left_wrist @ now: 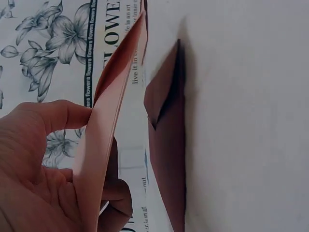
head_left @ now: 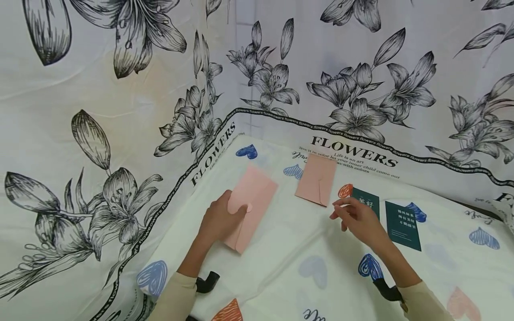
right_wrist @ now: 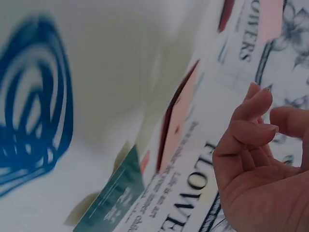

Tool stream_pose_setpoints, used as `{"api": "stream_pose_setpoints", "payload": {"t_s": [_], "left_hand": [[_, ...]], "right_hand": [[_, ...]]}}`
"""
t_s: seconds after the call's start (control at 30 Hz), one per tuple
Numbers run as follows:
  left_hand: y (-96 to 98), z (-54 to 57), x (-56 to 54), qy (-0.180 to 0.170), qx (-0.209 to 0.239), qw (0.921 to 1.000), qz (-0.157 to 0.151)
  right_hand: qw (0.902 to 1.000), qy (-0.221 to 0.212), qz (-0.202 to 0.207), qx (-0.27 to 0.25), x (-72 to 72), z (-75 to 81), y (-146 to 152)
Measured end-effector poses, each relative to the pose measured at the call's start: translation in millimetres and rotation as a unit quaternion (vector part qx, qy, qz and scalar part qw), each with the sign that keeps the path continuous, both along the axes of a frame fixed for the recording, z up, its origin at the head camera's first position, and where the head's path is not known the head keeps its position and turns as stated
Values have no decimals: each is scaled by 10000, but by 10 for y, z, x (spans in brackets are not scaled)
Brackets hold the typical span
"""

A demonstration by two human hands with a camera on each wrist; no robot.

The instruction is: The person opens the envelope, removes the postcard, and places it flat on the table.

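Note:
My left hand (head_left: pixel 220 219) grips a pink envelope (head_left: pixel 258 189), thumb on the flap side and fingers behind it. In the left wrist view this envelope (left_wrist: pixel 104 140) stands nearly edge-on, and a shaded envelope with a pointed flap (left_wrist: pixel 166 140) shows beyond it. Another pink envelope (head_left: pixel 315 180) lies farther back on the cloth, between the two hands. My right hand (head_left: pixel 358 220) hovers with loosely bent fingers and nothing in them, overlapping a dark green card (head_left: pixel 368 196) in the head view. A second dark green card (head_left: pixel 403 226) with white writing lies to its right.
A white cloth (head_left: pixel 289 276) printed with hearts covers the surface. Behind and to the left rise white hangings (head_left: pixel 273 129) with black line-drawn flowers and lettering. Black straps (head_left: pixel 208 282) sit at both wrists, beside the beige sleeves (head_left: pixel 174 296).

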State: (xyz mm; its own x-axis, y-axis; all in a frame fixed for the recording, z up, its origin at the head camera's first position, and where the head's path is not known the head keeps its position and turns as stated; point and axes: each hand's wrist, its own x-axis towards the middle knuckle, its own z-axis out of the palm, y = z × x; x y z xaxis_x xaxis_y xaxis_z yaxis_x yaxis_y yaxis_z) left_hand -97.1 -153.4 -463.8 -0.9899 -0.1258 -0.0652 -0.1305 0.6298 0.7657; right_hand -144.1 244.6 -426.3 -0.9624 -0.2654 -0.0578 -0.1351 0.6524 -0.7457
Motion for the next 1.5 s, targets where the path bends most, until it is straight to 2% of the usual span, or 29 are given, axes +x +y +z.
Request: {"api": "stream_pose_setpoints", "payload": {"t_s": [0.1, 0.3, 0.4, 0.53, 0.67, 0.77, 0.87, 1.07, 1.17, 1.23, 1.33, 1.5], "left_hand": [[-11, -75, -46, -75, -399, 9992, 7], [41, -166, -133, -33, -1266, 9918, -171], [67, -159, -115, 83, -2016, 9794, -63], [76, -112, -57, 324, -2969, 9542, 139], [110, -63, -16, 437, -3244, 9449, 44], [122, -18, 8, 361, -3217, 9462, -9], [137, 30, 44, 367, -3049, 9517, -33], [251, 143, 144, 557, -2690, 9612, -267], [339, 222, 181, 544, -2309, 9705, -420], [395, 265, 198, 506, -1912, 9787, -551], [470, 308, 218, 434, -1199, 9884, -828], [586, 347, 224, 623, -225, 9902, -1230]], "right_hand": [[10000, -72, -30, 21, -174, -9, 86], [9993, 145, 107, 339, -419, -99, 173], [9980, 165, 99, 603, -551, -159, 128], [9959, -9, -47, 907, -710, -191, -2], [9921, -192, -140, 1232, -822, -231, -86], [9904, -306, -138, 1344, -903, -301, -134], [9897, -336, -160, 1379, -959, -377, -162], [9936, -555, -376, 905, -971, -428, -128], [9949, -697, -468, 556, -954, -399, -93], [9949, -755, -551, 382, -913, -359, -76], [9958, -734, -537, -45, -774, -250, -86], [9952, -506, -377, -743, -406, 1, -171]]}}
